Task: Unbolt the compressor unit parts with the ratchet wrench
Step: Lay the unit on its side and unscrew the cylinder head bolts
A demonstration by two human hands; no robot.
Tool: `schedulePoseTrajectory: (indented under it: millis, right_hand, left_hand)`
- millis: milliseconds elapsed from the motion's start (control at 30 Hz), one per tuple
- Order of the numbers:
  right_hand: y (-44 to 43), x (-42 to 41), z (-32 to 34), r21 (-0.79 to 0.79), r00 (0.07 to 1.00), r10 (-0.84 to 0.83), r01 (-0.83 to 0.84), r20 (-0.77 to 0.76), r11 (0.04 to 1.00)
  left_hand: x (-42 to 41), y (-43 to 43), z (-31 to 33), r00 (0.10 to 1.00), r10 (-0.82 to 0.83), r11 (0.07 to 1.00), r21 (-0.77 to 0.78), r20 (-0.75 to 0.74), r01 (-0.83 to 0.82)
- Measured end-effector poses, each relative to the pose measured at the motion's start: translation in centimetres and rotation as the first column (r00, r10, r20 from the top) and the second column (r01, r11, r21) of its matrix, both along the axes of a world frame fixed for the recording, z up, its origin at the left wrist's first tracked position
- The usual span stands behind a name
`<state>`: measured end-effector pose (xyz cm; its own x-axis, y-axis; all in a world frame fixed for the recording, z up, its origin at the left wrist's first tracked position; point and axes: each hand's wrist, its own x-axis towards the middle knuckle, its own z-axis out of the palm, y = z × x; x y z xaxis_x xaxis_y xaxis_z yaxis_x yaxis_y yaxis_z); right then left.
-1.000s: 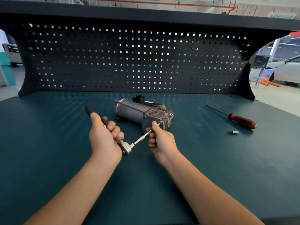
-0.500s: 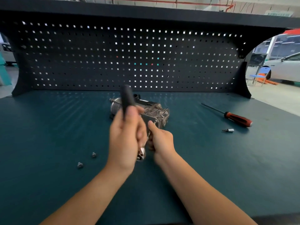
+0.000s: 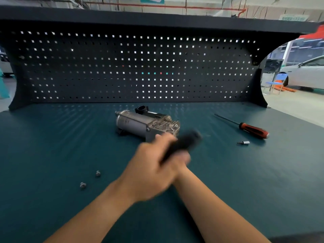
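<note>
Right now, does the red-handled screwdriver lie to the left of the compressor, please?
No, the screwdriver lies to the right of the compressor, apart from it.

Left hand (image 3: 150,165) motion-blurred, covering most of right hand (image 3: 184,159); ratchet wrench (image 3: 184,141) smeared, head hidden.

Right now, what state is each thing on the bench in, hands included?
compressor unit: lying on its side on the bench
left hand: curled round the ratchet wrench handle
ratchet wrench: held, motion-blurred, head hidden
right hand: mostly hidden behind the left hand, grip unclear
two bolts: loose on the bench
screwdriver: lying untouched
small bit: loose near the screwdriver
</note>
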<state>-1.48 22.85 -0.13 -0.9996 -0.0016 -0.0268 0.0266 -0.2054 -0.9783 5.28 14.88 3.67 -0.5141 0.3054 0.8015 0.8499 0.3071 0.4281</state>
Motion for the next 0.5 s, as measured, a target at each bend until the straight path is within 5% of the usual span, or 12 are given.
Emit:
schedulePoseTrajectory:
  millis: [67, 133, 200, 267, 367, 433, 500]
  right_hand:
    - [0.1, -0.1, 0.3, 0.095, 0.999, -0.045, 0.045, -0.004, 0.994]
    - [0.1, -0.7, 0.4, 0.206, 0.995, -0.102, 0.099, 0.004, 0.974]
    - [-0.3, -1.1, 0.3, 0.194, 0.997, -0.078, 0.081, -0.024, 0.978]
    - [-0.4, -1.1, -0.1, 0.108, 0.997, -0.075, 0.077, -0.022, 0.991]
    - [-0.4, -0.9, 0.2, 0.002, 0.996, -0.081, 0.081, 0.033, 0.997]
    - [-0.7, -1.0, 0.4, -0.046, 0.996, -0.061, 0.064, 0.066, 0.997]
    - [-0.9, -0.8, 0.5, -0.055, 0.995, -0.046, 0.051, 0.088, 0.997]
  left_hand:
    - [0.1, -0.1, -1.5, 0.962, 0.079, 0.909, -0.377, -0.26, -0.177]
    - [0.5, -0.2, -2.0, 0.989, 0.047, 0.923, -0.372, -0.142, -0.097]
    - [0.7, 0.0, -1.8, 0.996, -0.063, 0.993, -0.095, 0.065, 0.069]
    - [0.7, 0.0, -0.8, 0.943, -0.25, 0.913, 0.379, 0.22, 0.153]
    - [-0.3, -1.4, 0.6, 0.859, -0.433, 0.442, 0.895, 0.274, -0.062]
    - [-1.0, -2.7, 0.6, 0.811, -0.54, 0.076, 0.972, 0.226, -0.221]
    - [-1.3, -3.6, 0.3, 0.802, -0.568, -0.056, 0.962, 0.188, -0.266]
